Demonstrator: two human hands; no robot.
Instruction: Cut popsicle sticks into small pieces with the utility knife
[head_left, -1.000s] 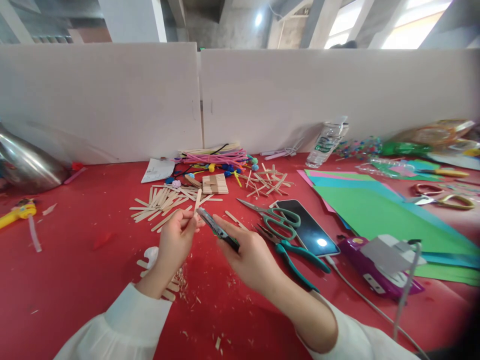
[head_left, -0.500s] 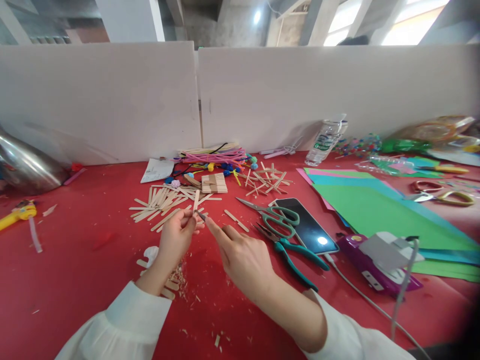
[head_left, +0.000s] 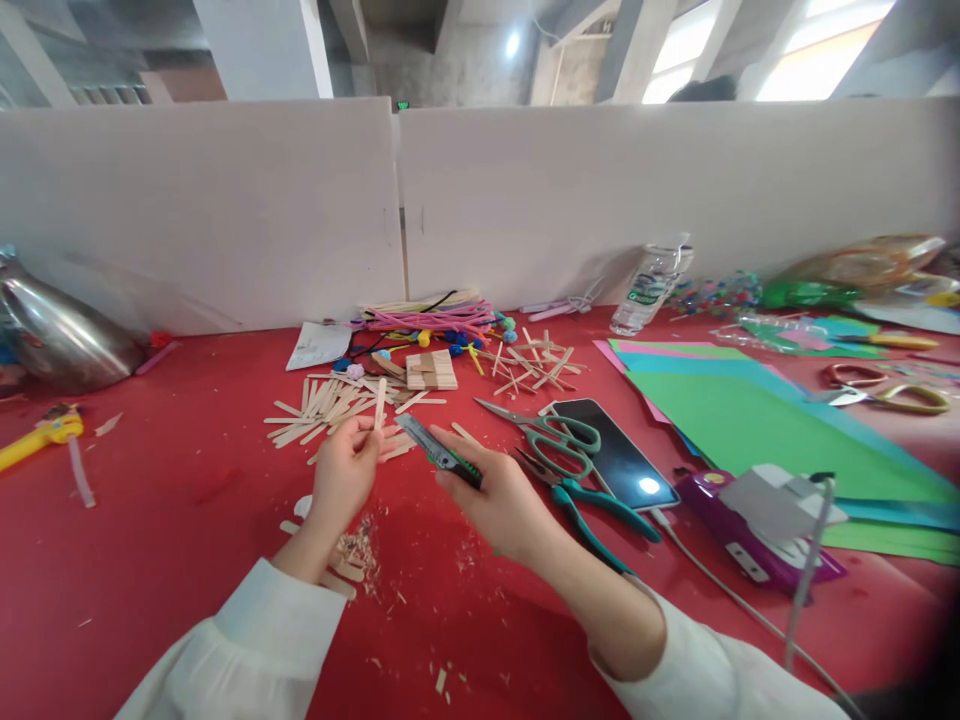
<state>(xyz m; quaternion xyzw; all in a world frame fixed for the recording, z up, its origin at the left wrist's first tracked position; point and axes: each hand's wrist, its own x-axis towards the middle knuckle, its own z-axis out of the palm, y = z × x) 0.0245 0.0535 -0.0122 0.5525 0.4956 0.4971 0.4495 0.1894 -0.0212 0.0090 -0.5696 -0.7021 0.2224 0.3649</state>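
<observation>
Between the thumb and fingers of my left hand (head_left: 346, 468) a wooden craft stick (head_left: 380, 402) stands nearly upright. My right hand (head_left: 506, 505) is closed around a utility knife (head_left: 442, 455) with a black and green handle. Its blade points up and left toward the stick, with a small gap between them. Just beyond my left hand lies a loose pile of craft sticks (head_left: 326, 408). Wood shavings (head_left: 358, 550) and a few more sticks (head_left: 343, 578) lie on the red table beside my left wrist.
Green-handled scissors (head_left: 559, 440), teal pliers (head_left: 592, 510) and a phone (head_left: 611, 450) lie to the right. Coloured paper (head_left: 735, 410) and a purple power strip (head_left: 757, 540) are farther right. A bundled stack of sticks (head_left: 431, 370) and pipe cleaners (head_left: 435, 318) sit behind, near a bottle (head_left: 651, 290).
My right hand has drawn the knife back from the stick and turned, so the blade and handle now show. My left hand has shifted slightly left with the stick.
</observation>
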